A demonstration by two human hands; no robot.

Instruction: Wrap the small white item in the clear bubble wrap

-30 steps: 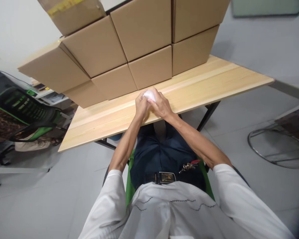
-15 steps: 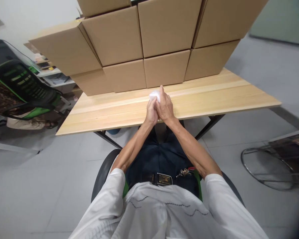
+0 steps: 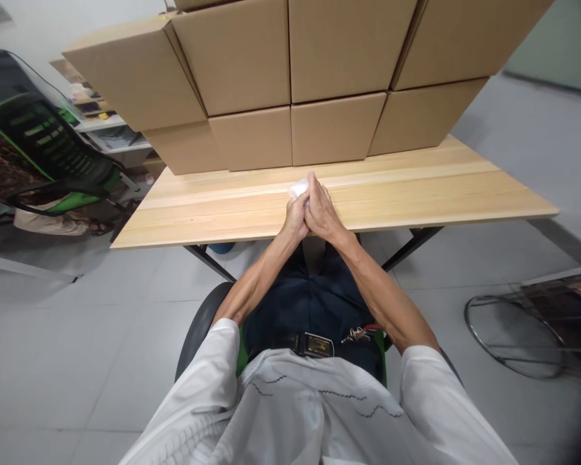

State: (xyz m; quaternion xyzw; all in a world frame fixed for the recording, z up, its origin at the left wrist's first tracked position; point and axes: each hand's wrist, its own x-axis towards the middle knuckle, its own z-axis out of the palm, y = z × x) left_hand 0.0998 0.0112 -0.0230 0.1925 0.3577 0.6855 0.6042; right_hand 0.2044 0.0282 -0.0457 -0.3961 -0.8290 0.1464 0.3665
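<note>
A small white, crumpled-looking item shows between my two hands, over the wooden table near its front edge. My left hand is closed round the lower part of it, with the thumb on top. Pressed against its right side is my right hand, fingers close together and pointing forward. The palms meet, so the lower part of the white item is hidden. What exactly the item is, I cannot make out.
Cardboard boxes stand stacked along the back of the wooden table. A black and green chair with a person partly visible is at the left. A round metal frame is on the floor at the right.
The view has tilted and shifted slightly. My right hand has straightened and leans more over the white item, which now shows a little flatter between my hands.
</note>
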